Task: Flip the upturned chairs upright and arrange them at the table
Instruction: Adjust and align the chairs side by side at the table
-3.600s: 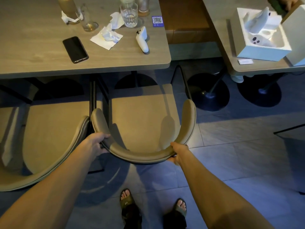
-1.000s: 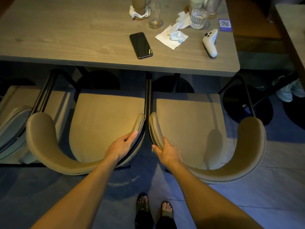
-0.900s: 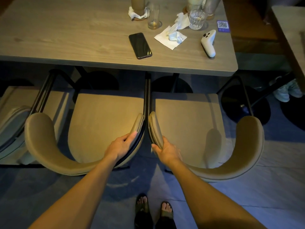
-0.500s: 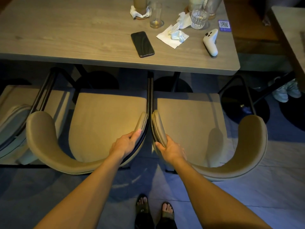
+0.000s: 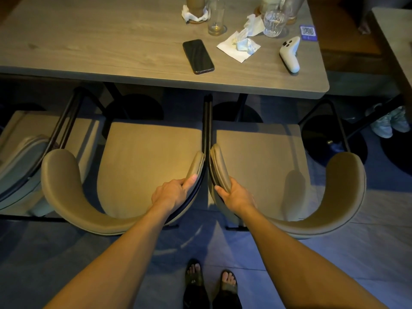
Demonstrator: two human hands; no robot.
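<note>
Middle chair (image 5: 145, 166): upright on its legs, seat facing the table (image 5: 89, 41), front of the seat just short of the table edge; its curved back wraps toward the person.
Right chair (image 5: 256, 166): upright too, just beside the middle chair on its right; the two inner back ends almost touch, with dark frame tubes running between them toward the table.
Left hand (image 5: 171, 192): on the inner back end of the middle chair, fingers curled together over the padded rim, clamped on it.
Right hand (image 5: 238, 195): on the inner back end of the right chair, fingers wrapped round the rim and its dark underside, clamped on it.
Left chair (image 5: 24, 150): just beside the middle chair on its left, only partly in view; it looks upright, but its far side is cut off.
Done: as far as can be seen, no chair remains upturned; all three stand in a row along the table's near side.
Left: likely only fine placing, judging by the grip on both backs: squaring the pair and perhaps pushing them in under the table edge.
On the table: phone (image 5: 198, 56), napkin (image 5: 239, 46), glasses (image 5: 273, 22) and a white controller (image 5: 289, 54), all well behind the table's near edge.
Floor: tiled, with the person's sandalled feet behind the chairs.
</note>
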